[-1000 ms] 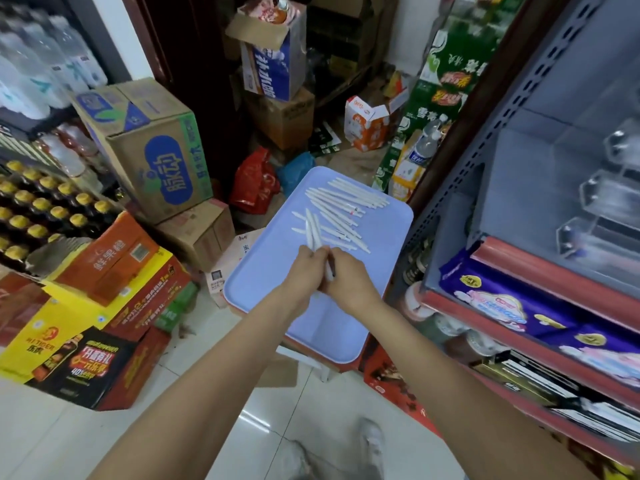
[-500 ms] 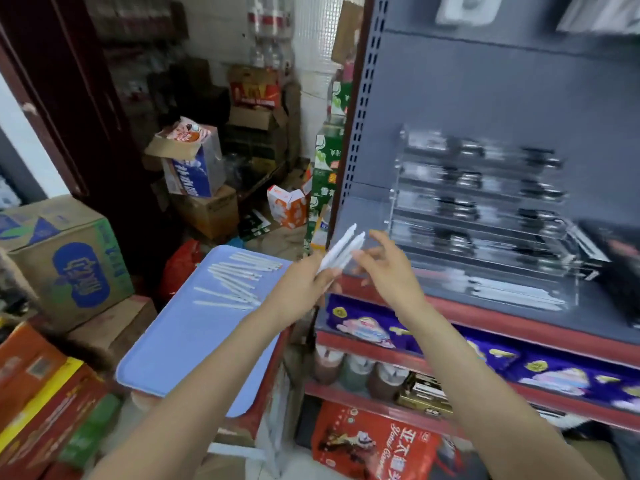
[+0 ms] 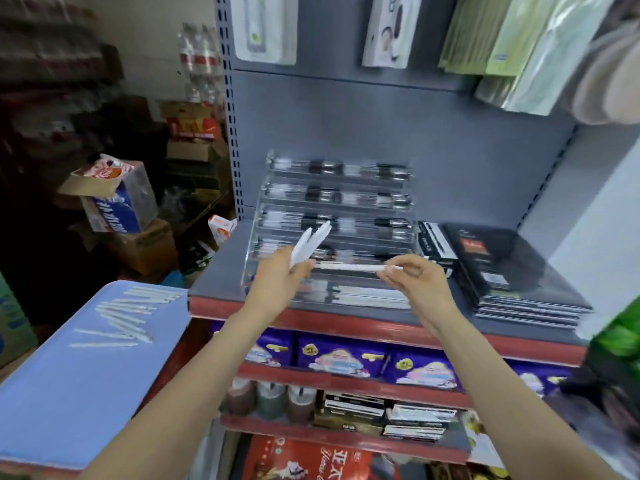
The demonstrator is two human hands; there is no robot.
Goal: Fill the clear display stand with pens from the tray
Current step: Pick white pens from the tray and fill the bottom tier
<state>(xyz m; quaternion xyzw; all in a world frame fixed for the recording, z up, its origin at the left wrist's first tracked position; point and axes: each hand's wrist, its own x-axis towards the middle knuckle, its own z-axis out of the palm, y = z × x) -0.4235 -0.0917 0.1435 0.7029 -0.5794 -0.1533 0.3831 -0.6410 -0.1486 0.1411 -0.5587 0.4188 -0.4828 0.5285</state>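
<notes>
Pens moving from hand to stand

Left hand [image 3: 282, 280] grips a small bundle of white plastic pens [image 3: 309, 241], fanned up and to the right; right hand [image 3: 414, 277] pinches a single white pen [image 3: 349, 267] by its right end, level and parallel to the tiers of the clear acrylic tiered display stand [image 3: 337, 233]; that pen's left end reaches the left hand's fingertips, so it looks freshly drawn from the bundle. The stand sits on the grey metal shelf [image 3: 450, 315] toward its left end; its upper tiers hold dark-gripped pens, and the lowest tier, at the shelf's front edge, holds white ones [image 3: 367, 295]. More white pens lie loose at the far end of the light blue plastic tray [image 3: 62, 393], left of the shelf.

The step in hand, I judge, is laying the single pen into a front tier; it should stay level, come down just above the trough and be let go only once both ends are inside the side walls, so it neither rolls out nor knocks its neighbours; the left hand should keep the bundle clear of the stand.

Writing is mostly blurred; the red carton [image 3: 304, 460] on the bottom shelf bears script I cannot read; the blue and white box [image 3: 114, 206] at left carries characters too soft to make out; no brand is legible.
</notes>
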